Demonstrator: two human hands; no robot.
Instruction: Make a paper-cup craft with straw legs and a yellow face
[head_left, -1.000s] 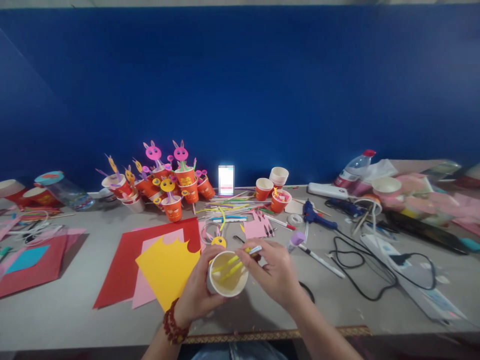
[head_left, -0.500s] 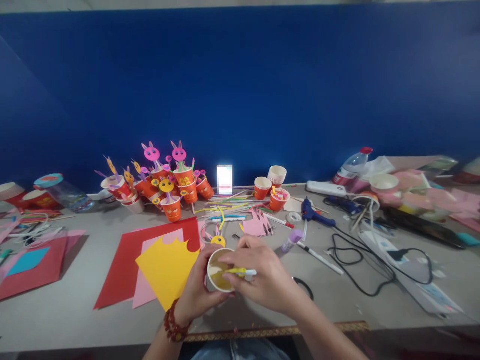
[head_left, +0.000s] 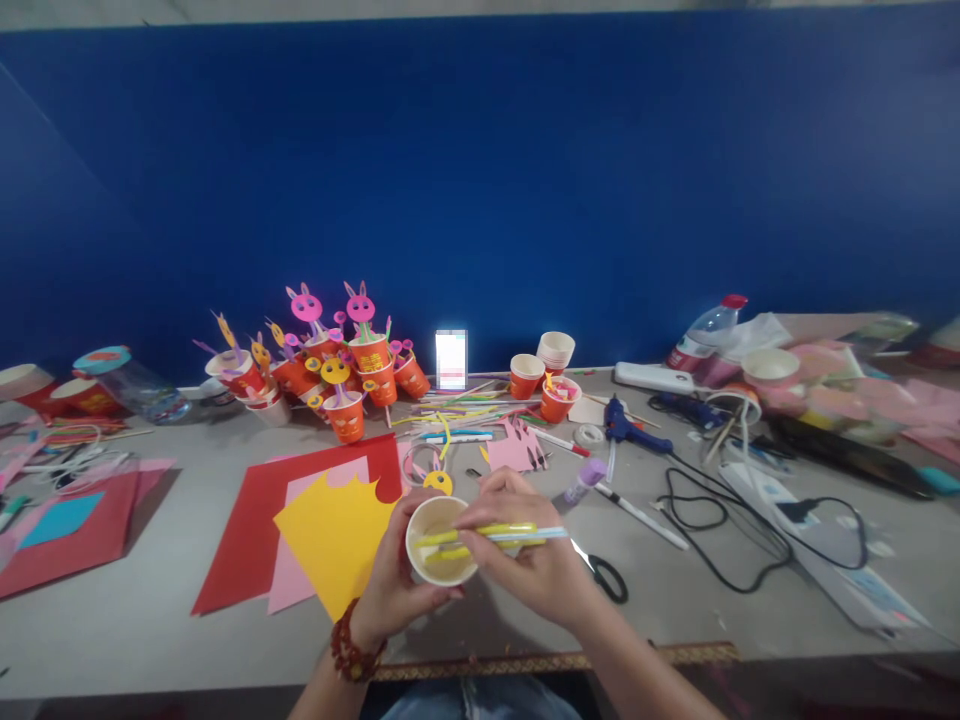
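Note:
My left hand [head_left: 391,590] wraps around a paper cup [head_left: 439,541] whose open mouth faces me, near the table's front edge. My right hand [head_left: 529,560] pinches a yellow and pale blue straw [head_left: 501,533] that lies across the cup's rim with its yellow end inside the cup. A red bead bracelet [head_left: 349,650] sits on my left wrist. Yellow, pink and red paper sheets [head_left: 330,530] lie just left of the cup.
Several decorated orange cups with paper bunny heads [head_left: 330,365] stand at the back left. Black-handled scissors [head_left: 604,572], a blue glue gun [head_left: 626,428], a black cable [head_left: 712,545], a purple glue stick [head_left: 585,480] and loose straws [head_left: 457,415] lie to the right and behind.
The straw has slid out to the right across the cup's rim. My right hand shifted slightly right, uncovering the scissors; the cup tilted a little left.

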